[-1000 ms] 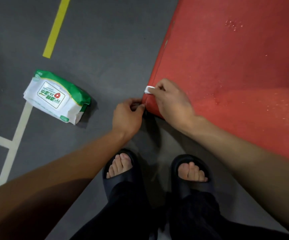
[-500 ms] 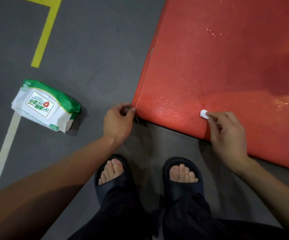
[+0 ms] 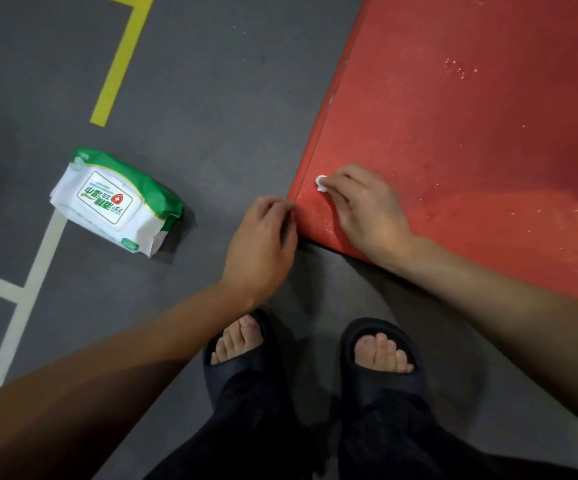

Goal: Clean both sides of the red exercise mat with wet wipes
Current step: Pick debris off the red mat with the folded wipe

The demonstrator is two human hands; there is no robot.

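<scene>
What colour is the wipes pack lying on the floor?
The wipes pack is white with green trim and a green-lettered label, seen in the head view.

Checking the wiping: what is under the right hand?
A small white wipe shows at the right hand fingertips, pressed on the red mat. The rest of the wipe is covered.

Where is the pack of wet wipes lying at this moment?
In the head view the pack of wet wipes lies on the grey floor at left, left of the left hand and the red mat, below the yellow line.
</scene>
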